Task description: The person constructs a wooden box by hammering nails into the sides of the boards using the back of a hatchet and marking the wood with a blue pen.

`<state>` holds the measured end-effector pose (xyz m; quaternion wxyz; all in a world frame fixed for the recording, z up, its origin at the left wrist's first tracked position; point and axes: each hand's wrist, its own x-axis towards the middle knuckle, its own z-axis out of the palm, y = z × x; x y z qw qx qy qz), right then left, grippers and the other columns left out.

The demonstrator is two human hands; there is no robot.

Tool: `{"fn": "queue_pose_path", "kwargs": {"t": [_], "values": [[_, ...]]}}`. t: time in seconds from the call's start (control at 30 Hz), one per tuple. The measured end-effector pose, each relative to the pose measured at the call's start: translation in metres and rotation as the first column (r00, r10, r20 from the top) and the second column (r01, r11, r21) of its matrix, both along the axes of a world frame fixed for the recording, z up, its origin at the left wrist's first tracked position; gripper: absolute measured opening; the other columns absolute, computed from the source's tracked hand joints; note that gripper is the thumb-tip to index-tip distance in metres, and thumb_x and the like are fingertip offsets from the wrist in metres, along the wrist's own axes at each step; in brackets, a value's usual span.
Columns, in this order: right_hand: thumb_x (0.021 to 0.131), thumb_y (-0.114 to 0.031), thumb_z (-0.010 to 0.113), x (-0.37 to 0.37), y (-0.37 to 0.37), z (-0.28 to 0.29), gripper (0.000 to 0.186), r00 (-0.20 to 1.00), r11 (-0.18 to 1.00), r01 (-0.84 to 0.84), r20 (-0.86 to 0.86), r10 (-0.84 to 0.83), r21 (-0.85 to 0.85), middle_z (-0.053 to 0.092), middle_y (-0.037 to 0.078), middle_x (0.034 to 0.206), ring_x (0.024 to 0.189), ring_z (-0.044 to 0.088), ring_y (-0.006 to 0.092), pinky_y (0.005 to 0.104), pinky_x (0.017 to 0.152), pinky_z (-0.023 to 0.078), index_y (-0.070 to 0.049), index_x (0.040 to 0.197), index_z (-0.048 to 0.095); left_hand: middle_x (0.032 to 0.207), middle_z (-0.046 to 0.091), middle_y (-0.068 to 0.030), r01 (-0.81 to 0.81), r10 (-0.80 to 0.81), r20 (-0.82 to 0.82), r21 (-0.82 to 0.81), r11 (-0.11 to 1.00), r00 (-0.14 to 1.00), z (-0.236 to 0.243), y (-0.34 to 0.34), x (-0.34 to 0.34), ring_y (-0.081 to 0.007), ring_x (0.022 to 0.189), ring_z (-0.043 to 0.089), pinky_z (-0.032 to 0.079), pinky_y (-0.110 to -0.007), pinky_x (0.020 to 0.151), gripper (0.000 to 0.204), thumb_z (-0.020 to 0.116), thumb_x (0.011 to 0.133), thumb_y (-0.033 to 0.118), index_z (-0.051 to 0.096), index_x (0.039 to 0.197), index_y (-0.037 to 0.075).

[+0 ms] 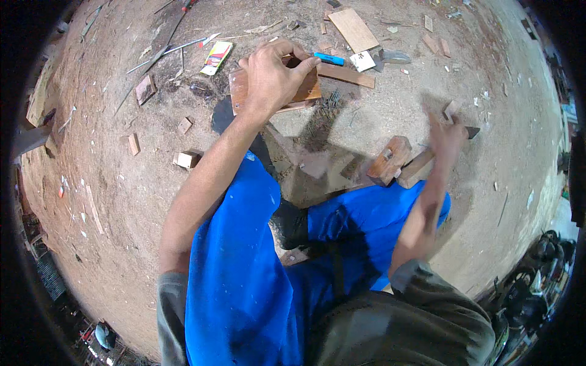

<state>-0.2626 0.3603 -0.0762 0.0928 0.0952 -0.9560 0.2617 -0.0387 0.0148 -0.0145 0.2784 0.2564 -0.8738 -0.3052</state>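
My left hand (274, 73) grips a reddish-brown wooden piece (308, 88) at the top middle, its curled fingertips partly hidden over the wood. At the right, my right hand (447, 131) is blurred among a small pale wood offcut (452, 108) and a dark piece (472, 132); whether it holds either is unclear. Below that hand lie a wooden hand plane body (386, 161) and a longer block (415, 168), beside my blue-clad leg. Behind the gripped piece are a wooden strip (349, 76), a blue cylindrical item (329, 59) and some nails (329, 100).
A pale board (353, 29), a white card (362, 60), a green-and-white packet (216, 58) and long thin rods (166, 58) lie ahead on the dirt floor. Offcuts (186, 158) are scattered left. Dark cluttered objects (531, 287) sit at the far lower right.
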Motion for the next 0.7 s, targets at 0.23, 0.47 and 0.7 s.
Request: {"fn": "queue_pose_path", "kwargs": {"t": [0.23,0.47,0.7], "values": [[0.077,-0.051,0.08,-0.082,0.128,-0.098,0.075,0.964,0.932,-0.016,0.252,-0.081,0.361,0.072,0.029,0.108,0.105,0.07,0.0414,0.0471,0.09,0.053,0.014,0.113,0.069,0.087,0.074,-0.0069,0.009,-0.009,0.034,0.005,1.0,0.999,0.008,0.01,-0.009,-0.0242,0.084,0.073,0.056,-0.038,0.076,0.023,0.084,0.083,0.03,0.078,0.084,0.008],[0.08,-0.03,0.07,-0.043,0.087,-0.046,0.042,0.67,0.977,0.191,0.715,-0.2,0.095,0.07,0.02,0.094,0.087,0.073,0.0251,0.0423,0.068,0.051,0.006,0.103,0.069,0.082,0.073,-0.0013,-0.002,0.0,0.014,0.125,0.992,1.0,-0.002,0.0,0.0,-0.0255,0.093,0.065,0.034,-0.051,0.09,0.021,0.085,0.08,0.035,0.077,0.081,0.015],[0.087,-0.02,0.076,0.009,0.063,0.026,0.036,0.673,0.903,0.242,0.732,0.108,-0.355,0.068,0.01,0.093,0.085,0.072,0.0231,0.0356,0.074,0.056,0.003,0.11,0.063,0.085,0.073,-0.0019,-0.025,0.024,0.02,0.059,0.998,1.0,0.004,0.006,-0.005,-0.0268,0.092,0.066,0.038,-0.05,0.087,0.023,0.086,0.08,0.034,0.076,0.081,0.013]]}}
